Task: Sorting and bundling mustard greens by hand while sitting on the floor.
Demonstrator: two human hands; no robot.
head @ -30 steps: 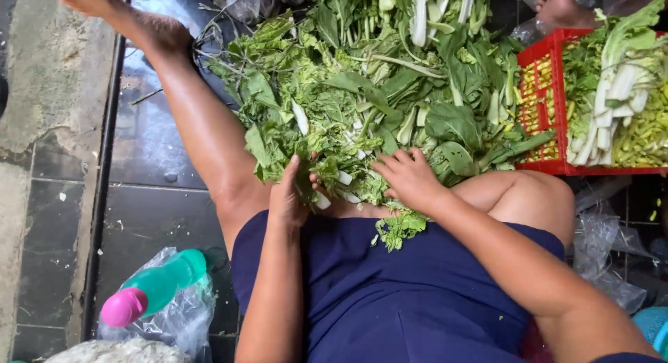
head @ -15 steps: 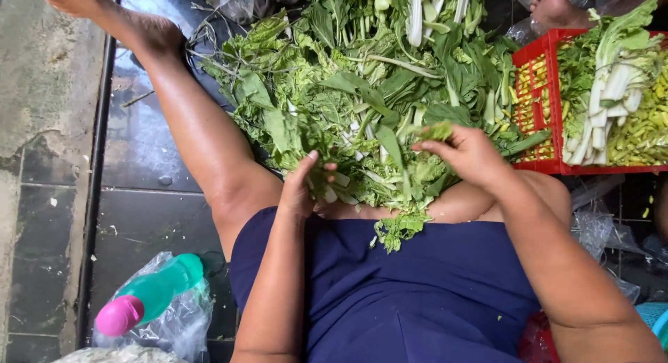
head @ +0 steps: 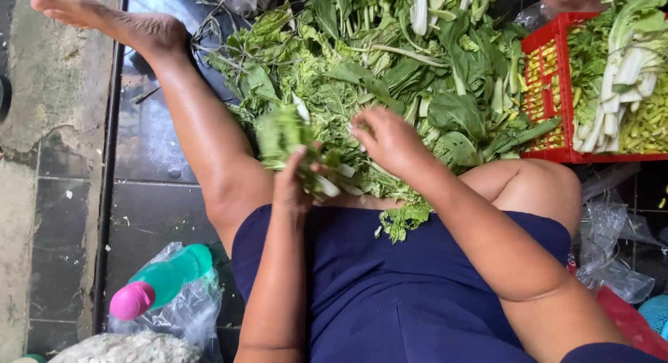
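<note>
One view: head camera, looking down at a seated person.
Left hand [head: 292, 185]: fingers closed round a bunch of leafy greens [head: 289, 137], lifted just above the lap.
Right hand [head: 390, 140]: fingers curled, pinching stems beside that bunch.
Greens pile [head: 390, 64]: loose on the wet tiled floor [head: 149, 217].
Risk: the bunch looks loosely gathered; stems could slip and scatter.
Risk: the red crate [head: 557, 91] touches the pile; sorted and unsorted leaves may mix.

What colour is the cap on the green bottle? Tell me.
Pink: the cap on the green bottle, seen in the head view, lower left.
</note>
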